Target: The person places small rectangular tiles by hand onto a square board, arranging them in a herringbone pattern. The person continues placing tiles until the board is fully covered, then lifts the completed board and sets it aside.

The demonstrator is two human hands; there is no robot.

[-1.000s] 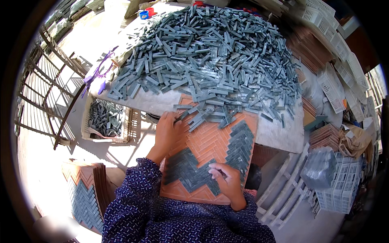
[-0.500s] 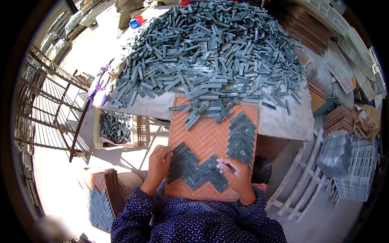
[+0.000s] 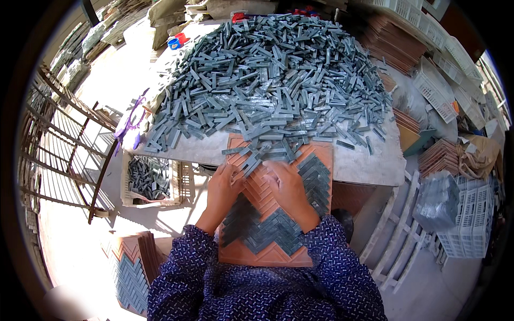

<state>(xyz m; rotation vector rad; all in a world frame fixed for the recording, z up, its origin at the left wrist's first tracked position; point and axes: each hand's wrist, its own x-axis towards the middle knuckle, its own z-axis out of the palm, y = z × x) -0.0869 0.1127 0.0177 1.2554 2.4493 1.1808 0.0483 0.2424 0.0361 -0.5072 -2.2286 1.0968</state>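
Observation:
An orange herringbone-grooved tray leans between my body and the table. Dark grey-green stone strips fill part of its grooves, in a zigzag low down and a column up the right side. Over the upper end lie loose stone strips, spilling from the heap. At the tray's left edge, my left hand is closed with its fingers curled; what they hold is hidden. Just below the loose strips is my right hand, thumb and fingers bent into a pinch; I cannot make out anything in it.
A big heap of strips covers the table. Below left stands a crate of strips; beside me, a filled herringbone panel. A metal rack is at left. White crates and a slatted pallet are at right.
Both hands have moved up the tray toward the loose strips. My right hand has left the zigzag's right end and gone up and left; my left has risen along the tray's left side.

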